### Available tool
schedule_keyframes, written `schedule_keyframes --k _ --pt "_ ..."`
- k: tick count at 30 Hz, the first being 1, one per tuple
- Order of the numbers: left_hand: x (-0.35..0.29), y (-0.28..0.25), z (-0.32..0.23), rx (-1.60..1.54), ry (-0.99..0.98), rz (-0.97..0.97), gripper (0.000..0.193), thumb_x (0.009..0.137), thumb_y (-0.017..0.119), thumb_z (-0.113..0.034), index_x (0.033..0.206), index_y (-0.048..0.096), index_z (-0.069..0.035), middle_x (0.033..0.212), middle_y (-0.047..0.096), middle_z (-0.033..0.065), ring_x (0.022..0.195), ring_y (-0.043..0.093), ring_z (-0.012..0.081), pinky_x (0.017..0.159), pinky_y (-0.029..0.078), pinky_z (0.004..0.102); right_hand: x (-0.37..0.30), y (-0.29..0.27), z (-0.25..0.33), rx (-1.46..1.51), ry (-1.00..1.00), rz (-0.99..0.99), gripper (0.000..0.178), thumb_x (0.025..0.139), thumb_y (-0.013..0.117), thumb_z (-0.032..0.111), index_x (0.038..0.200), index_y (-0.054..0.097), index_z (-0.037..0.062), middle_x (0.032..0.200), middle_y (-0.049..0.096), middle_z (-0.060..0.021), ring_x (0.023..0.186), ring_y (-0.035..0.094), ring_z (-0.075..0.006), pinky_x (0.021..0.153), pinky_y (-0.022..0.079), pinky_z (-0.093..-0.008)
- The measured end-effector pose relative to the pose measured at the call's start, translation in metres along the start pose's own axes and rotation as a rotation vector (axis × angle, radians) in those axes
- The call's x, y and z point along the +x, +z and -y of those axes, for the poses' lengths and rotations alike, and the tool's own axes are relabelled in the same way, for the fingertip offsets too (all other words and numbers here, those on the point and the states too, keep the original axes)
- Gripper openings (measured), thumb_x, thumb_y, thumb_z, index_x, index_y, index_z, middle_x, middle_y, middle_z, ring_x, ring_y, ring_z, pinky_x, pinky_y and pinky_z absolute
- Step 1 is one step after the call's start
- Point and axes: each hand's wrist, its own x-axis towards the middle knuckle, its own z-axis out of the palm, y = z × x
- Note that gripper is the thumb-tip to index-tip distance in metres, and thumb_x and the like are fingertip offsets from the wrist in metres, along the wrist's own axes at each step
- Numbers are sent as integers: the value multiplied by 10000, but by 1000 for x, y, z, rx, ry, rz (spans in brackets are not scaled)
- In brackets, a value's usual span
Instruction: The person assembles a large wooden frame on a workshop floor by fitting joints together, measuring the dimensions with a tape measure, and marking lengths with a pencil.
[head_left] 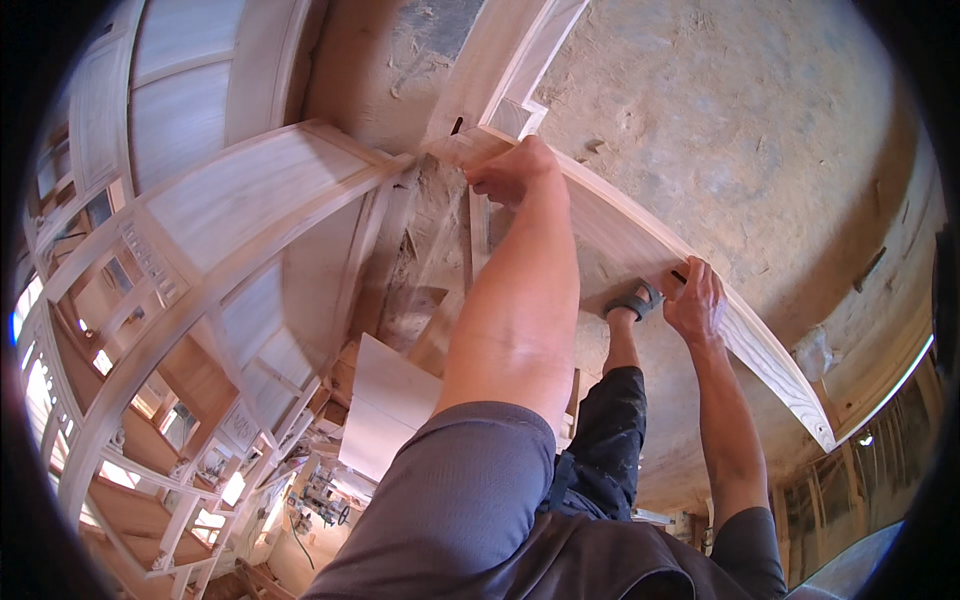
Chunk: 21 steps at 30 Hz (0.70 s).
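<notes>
A long, pale wooden board [620,225] runs slantwise from the upper middle toward the right. My left hand [515,170] is closed on it near its far left end, with the fingers curled and partly hidden. Farther along, my right hand [697,302] grips the same board, thumb and fingers over its edge. A dark slot shows in the wood beside the right fingers. The board's left end meets, or lies right against, a pale wooden piece [490,70] that extends toward the top; whether they are joined I cannot tell.
Large wooden panelled frames [245,200] stand along the left. A pale flat sheet [385,405] leans low in the middle, near a machine with a handwheel [325,508]. My sandalled foot [634,300] is on the dusty floor [740,130]. Upright wood pieces [835,500] line the lower right.
</notes>
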Motion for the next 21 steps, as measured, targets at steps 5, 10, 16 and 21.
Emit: schedule_keyframes --k 5,10,16,21 --pt "7 2 6 -31 39 19 837 765 770 -259 1360 273 57 1305 450 272 1186 559 445 1000 529 560 0 6 6 -60 8 -27 556 759 809 198 1209 541 11 1113 605 -224 1038 599 -432 905 467 -521" --pt "31 -13 39 -251 332 159 1201 769 824 -399 1575 58 56 1575 252 340 1466 323 463 1214 310 557 -4 15 2 -140 -7 -130 553 754 798 199 1205 532 19 1058 583 -195 992 578 -398 853 435 -507" --pt "148 -60 13 108 969 309 1134 688 928 -361 1543 319 69 1557 392 301 1468 376 400 1211 331 448 -2 18 2 -134 -38 -158 525 731 764 163 1181 532 23 1033 580 -182 973 579 -396 827 432 -503" --pt "166 -70 -7 274 1034 416 1012 641 957 -369 1406 517 126 1306 661 271 1231 643 321 1055 491 382 -1 18 3 -132 -37 -176 487 743 751 154 1159 534 23 1014 580 -187 961 578 -399 822 436 -503"
